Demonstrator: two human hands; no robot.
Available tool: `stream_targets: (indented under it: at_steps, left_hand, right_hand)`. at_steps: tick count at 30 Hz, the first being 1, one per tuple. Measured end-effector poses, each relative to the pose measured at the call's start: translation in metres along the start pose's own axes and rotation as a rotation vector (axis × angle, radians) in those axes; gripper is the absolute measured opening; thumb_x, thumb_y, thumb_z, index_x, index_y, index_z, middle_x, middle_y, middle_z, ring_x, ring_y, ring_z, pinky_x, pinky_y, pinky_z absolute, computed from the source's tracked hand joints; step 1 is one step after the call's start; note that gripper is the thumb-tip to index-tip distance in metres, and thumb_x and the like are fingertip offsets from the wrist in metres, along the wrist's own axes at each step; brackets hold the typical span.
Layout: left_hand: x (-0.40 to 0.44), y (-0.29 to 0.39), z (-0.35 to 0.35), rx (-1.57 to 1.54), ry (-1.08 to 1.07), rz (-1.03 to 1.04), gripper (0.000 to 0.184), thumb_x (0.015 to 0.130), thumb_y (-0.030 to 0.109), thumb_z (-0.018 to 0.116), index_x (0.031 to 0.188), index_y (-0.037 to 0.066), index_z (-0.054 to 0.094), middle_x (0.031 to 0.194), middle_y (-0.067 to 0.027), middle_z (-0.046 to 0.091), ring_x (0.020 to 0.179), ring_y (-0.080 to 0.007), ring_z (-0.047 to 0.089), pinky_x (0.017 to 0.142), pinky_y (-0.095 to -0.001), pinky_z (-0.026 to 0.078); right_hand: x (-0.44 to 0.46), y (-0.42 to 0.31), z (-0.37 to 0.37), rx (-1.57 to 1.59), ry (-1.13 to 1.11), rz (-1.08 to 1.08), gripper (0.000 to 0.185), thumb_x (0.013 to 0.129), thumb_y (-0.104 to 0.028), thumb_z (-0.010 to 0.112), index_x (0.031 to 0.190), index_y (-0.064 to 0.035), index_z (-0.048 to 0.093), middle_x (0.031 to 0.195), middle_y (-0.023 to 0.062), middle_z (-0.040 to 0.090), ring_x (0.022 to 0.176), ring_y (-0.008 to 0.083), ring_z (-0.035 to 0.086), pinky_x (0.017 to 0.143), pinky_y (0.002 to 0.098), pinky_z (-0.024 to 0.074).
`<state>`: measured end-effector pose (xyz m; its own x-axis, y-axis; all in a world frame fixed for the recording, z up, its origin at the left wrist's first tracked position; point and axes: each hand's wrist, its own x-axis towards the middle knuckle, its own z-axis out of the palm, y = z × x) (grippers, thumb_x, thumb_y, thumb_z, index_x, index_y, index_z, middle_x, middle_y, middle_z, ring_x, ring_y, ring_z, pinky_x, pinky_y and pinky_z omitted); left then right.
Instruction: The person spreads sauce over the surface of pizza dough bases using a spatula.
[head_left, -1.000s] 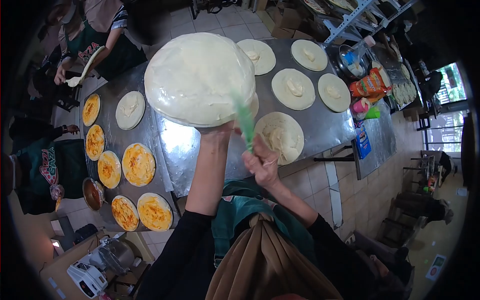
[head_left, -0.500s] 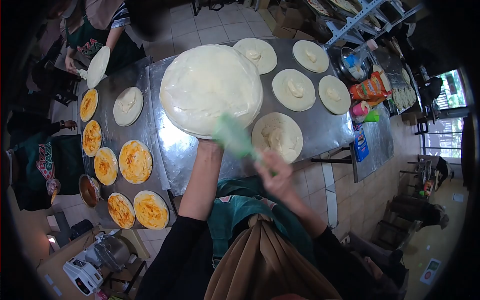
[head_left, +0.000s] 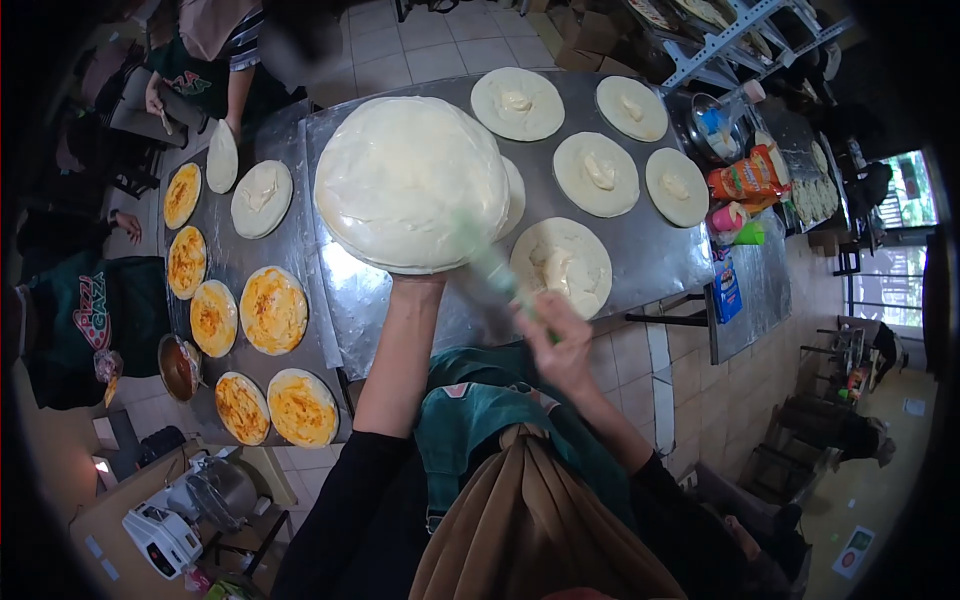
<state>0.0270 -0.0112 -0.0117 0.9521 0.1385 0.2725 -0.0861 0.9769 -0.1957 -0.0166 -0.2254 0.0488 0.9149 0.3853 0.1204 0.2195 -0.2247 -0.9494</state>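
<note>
A large round pizza base (head_left: 410, 180), coated with a glossy white spread, is held up above the metal table. My left hand (head_left: 416, 284) supports it from below; only the wrist shows, and the fingers are hidden beneath the base. In my right hand (head_left: 556, 338), the fingers are wrapped round the green handle of a spatula (head_left: 494, 272). Its pale blade is smeared by motion over the base's lower right edge. Right by that hand lies a smaller base (head_left: 562, 268) with a dollop of white spread in its middle.
More bases with white dollops (head_left: 596, 174) lie on the metal table (head_left: 345, 325). Several orange-topped bases (head_left: 273, 310) and a bowl of sauce (head_left: 180, 368) are at left. Two co-workers in green aprons (head_left: 95, 320) stand there. An orange packet (head_left: 748, 177) sits at right.
The spatula has swung a little, its blade now further over the base. The held base has shifted slightly left. At upper left, a co-worker's disc has come down toward the table.
</note>
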Motion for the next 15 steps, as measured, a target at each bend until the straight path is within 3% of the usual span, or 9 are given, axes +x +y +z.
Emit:
stream_targets:
  at_steps: [1, 4, 5, 9, 12, 15]
  left_hand:
    - [-0.002, 0.003, -0.003, -0.004, -0.006, 0.008, 0.061, 0.091, 0.051, 0.044, 0.138, 0.011, 0.039, 0.139, -0.0130, 0.044, 0.125, -0.0330, 0.045, 0.107, -0.0506, 0.034]
    - [-0.013, 0.008, -0.015, -0.027, -0.036, 0.027, 0.060, 0.092, 0.050, 0.044, 0.138, 0.011, 0.039, 0.139, -0.0133, 0.044, 0.125, -0.0329, 0.045, 0.107, -0.0504, 0.034]
    - [-0.017, 0.009, -0.020, -0.033, -0.041, 0.033, 0.060, 0.092, 0.050, 0.043, 0.138, 0.011, 0.039, 0.139, -0.0134, 0.044, 0.125, -0.0329, 0.045, 0.107, -0.0504, 0.034]
    - [-0.027, 0.015, -0.023, -0.040, -0.054, 0.045, 0.059, 0.093, 0.049, 0.043, 0.138, 0.010, 0.039, 0.139, -0.0136, 0.044, 0.125, -0.0328, 0.045, 0.107, -0.0502, 0.034]
    - [-0.028, 0.024, -0.016, 0.002, -0.024, 0.063, 0.059, 0.093, 0.048, 0.043, 0.138, 0.010, 0.039, 0.139, -0.0136, 0.044, 0.124, -0.0328, 0.046, 0.107, -0.0504, 0.034]
    - [-0.038, 0.040, -0.011, 0.066, 0.033, 0.077, 0.059, 0.093, 0.048, 0.043, 0.138, 0.010, 0.038, 0.139, -0.0136, 0.044, 0.124, -0.0328, 0.046, 0.107, -0.0506, 0.034]
  right_hand:
    - [0.004, 0.006, -0.003, 0.003, 0.060, 0.114, 0.035, 0.083, 0.000, 0.064, 0.117, -0.0077, 0.065, 0.093, 0.0113, 0.063, 0.082, 0.0175, 0.062, 0.073, 0.0272, 0.0505]
    - [-0.002, -0.016, 0.015, -0.007, -0.139, -0.036, 0.035, 0.083, 0.000, 0.064, 0.117, -0.0069, 0.064, 0.093, 0.0117, 0.063, 0.080, 0.0173, 0.061, 0.072, 0.0266, 0.0499]
    - [-0.005, -0.014, 0.024, 0.038, -0.199, -0.176, 0.037, 0.083, 0.000, 0.064, 0.119, -0.0065, 0.063, 0.093, 0.0123, 0.063, 0.080, 0.0170, 0.061, 0.071, 0.0261, 0.0499]
    - [0.007, -0.012, 0.027, 0.042, -0.108, -0.058, 0.038, 0.083, -0.001, 0.064, 0.121, -0.0081, 0.062, 0.091, 0.0103, 0.062, 0.075, 0.0159, 0.060, 0.066, 0.0264, 0.0487]
    - [0.009, -0.013, 0.031, 0.029, -0.302, -0.072, 0.037, 0.084, -0.003, 0.064, 0.120, -0.0075, 0.063, 0.088, 0.0090, 0.062, 0.073, 0.0150, 0.058, 0.063, 0.0254, 0.0471]
    - [0.011, -0.021, 0.030, 0.127, -0.350, -0.026, 0.034, 0.085, -0.004, 0.064, 0.119, -0.0051, 0.063, 0.085, 0.0057, 0.061, 0.070, 0.0122, 0.055, 0.063, 0.0230, 0.0451]
